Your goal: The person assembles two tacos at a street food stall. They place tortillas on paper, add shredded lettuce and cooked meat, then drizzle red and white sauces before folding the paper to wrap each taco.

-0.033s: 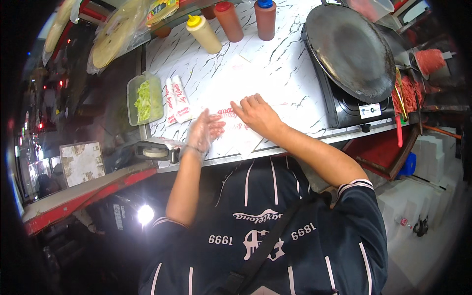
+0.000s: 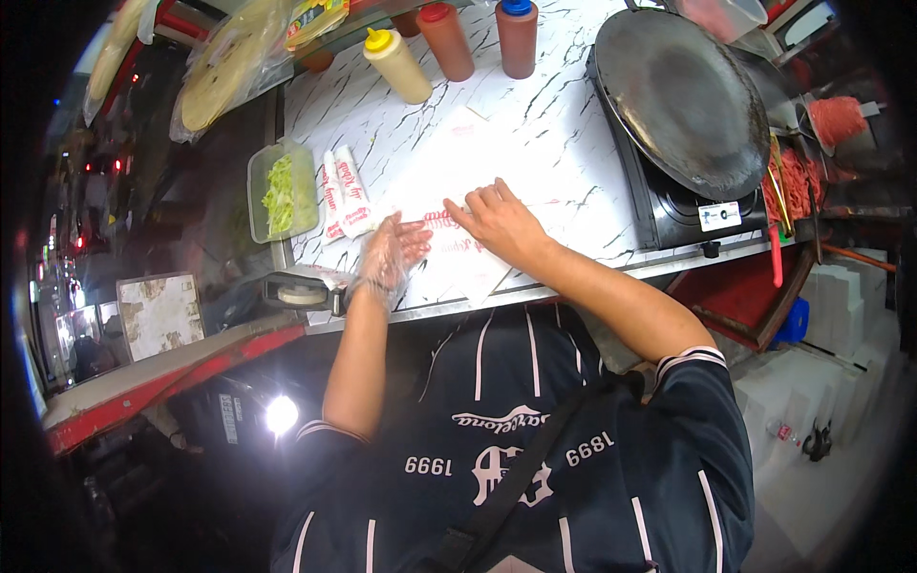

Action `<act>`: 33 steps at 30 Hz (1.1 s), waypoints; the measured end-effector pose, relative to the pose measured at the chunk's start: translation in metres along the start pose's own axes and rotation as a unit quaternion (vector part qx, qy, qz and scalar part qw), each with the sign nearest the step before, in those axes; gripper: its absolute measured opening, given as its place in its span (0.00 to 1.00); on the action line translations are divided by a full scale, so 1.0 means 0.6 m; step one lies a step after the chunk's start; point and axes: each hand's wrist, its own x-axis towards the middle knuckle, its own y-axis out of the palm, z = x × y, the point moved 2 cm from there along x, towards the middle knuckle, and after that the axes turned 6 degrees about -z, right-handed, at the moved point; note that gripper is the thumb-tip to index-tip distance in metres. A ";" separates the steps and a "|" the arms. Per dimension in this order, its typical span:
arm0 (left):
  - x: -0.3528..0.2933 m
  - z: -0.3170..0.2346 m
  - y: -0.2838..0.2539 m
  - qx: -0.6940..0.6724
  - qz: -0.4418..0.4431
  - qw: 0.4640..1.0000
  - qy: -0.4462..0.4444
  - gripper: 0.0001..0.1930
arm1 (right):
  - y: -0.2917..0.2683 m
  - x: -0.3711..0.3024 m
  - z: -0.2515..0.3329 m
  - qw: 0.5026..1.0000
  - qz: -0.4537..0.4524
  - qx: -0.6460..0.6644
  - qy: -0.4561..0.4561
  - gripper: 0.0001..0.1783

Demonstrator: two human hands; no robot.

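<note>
A white wrapping paper with red print (image 2: 465,256) lies spread on the marble-patterned counter before me. My right hand (image 2: 501,227), bare, rests on this sheet with its fingers stretched forward. At the sheet's left side is my left hand (image 2: 387,256) in a clear plastic glove, fingers apart and holding nothing. Whether its fingertips touch the paper I cannot tell. Just beyond the glove, two paper-wrapped rolls, a left one (image 2: 332,199) and a right one (image 2: 352,194), lie side by side. Left of them stands a clear tub (image 2: 310,212) of shredded lettuce (image 2: 279,196).
Yellow-capped (image 2: 399,69), red-capped (image 2: 446,43) and blue-capped (image 2: 517,43) sauce bottles stand at the back. A dark round pan (image 2: 678,105) sits on a stove (image 2: 659,215) at right, near shredded meat (image 2: 798,177). A tape dispenser (image 2: 301,293) is at the front left edge; bagged flatbreads (image 2: 222,81) lie far left.
My gloved left hand has shifted slightly left, away from the right hand. My right hand has barely moved, its fingertips a touch farther left on the paper.
</note>
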 end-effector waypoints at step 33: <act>0.107 -0.079 0.089 0.535 -0.175 0.528 0.636 0.08 | 0.037 0.080 -0.116 0.996 -0.064 0.035 0.054 0.12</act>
